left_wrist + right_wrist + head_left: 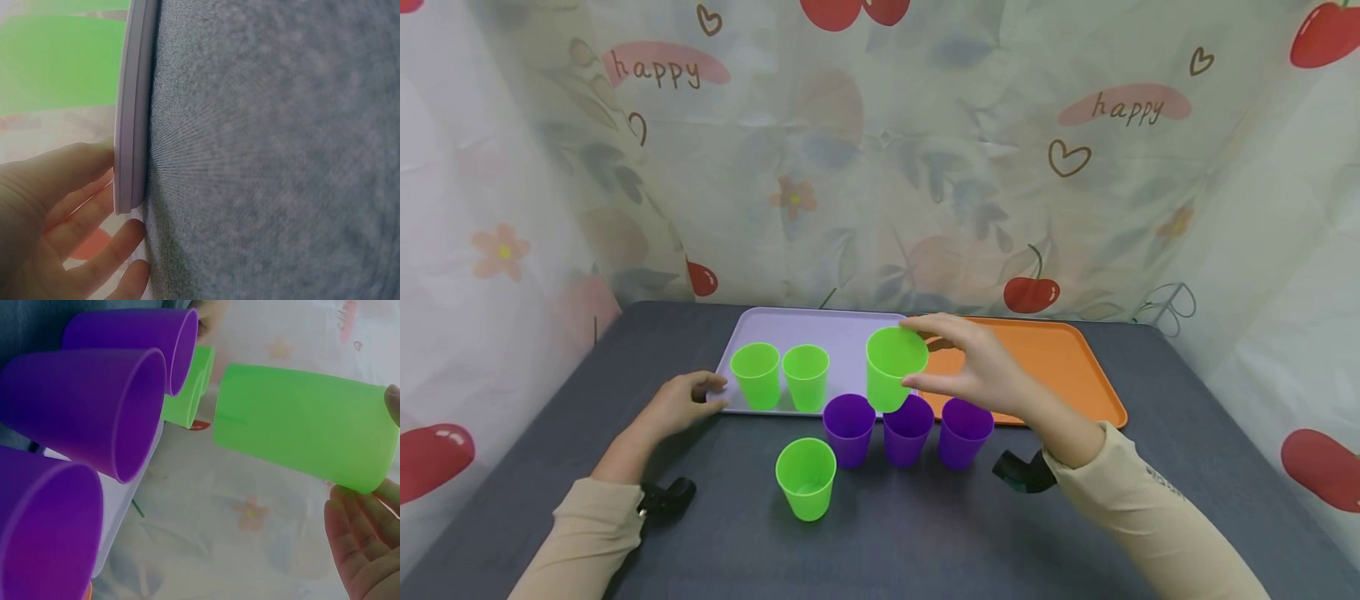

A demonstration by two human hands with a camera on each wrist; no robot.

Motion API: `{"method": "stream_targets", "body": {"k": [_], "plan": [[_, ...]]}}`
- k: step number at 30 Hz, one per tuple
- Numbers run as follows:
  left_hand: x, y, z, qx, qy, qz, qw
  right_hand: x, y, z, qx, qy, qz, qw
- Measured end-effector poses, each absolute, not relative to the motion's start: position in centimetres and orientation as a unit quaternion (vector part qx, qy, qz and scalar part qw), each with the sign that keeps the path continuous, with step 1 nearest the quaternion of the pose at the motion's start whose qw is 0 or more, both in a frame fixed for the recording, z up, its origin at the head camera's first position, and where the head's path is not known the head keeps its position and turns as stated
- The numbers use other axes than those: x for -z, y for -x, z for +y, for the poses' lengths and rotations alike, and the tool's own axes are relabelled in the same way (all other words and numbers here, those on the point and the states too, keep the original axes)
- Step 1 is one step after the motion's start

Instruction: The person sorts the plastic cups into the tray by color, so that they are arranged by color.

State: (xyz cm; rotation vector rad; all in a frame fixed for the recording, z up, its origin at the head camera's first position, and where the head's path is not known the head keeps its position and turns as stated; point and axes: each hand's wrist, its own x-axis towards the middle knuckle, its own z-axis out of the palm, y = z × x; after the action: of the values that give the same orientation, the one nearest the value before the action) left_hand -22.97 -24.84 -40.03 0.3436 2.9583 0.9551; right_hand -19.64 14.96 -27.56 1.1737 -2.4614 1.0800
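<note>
My right hand (973,362) holds a green plastic cup (891,367) upright between thumb and fingers, raised above the front right part of the lilac tray (850,321). In the right wrist view the fingertips lie along the rim of this cup (300,425). My left hand (681,408) is at the tray's front left corner; in the left wrist view the thumb touches the tray rim (132,112) and some fingertips pass behind it. Two green cups (756,375) (806,379) stand on the tray's left part. Another green cup (806,479) stands on the table in front.
Three purple cups (848,432) (908,432) (964,435) stand in a row just before the trays. An orange tray (1045,350) lies right of the lilac one. The dark table (910,542) is bordered by a printed curtain (880,167) behind and at both sides.
</note>
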Motion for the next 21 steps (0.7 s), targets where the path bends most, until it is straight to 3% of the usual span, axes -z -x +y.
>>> {"method": "stream_targets", "body": {"k": [21], "plan": [[40.0,23.0,-25.0,-0.304,-0.111,0.946,0.007,27.0,23.4,12.9,-0.364,-0.383,-0.849,0.017]]}}
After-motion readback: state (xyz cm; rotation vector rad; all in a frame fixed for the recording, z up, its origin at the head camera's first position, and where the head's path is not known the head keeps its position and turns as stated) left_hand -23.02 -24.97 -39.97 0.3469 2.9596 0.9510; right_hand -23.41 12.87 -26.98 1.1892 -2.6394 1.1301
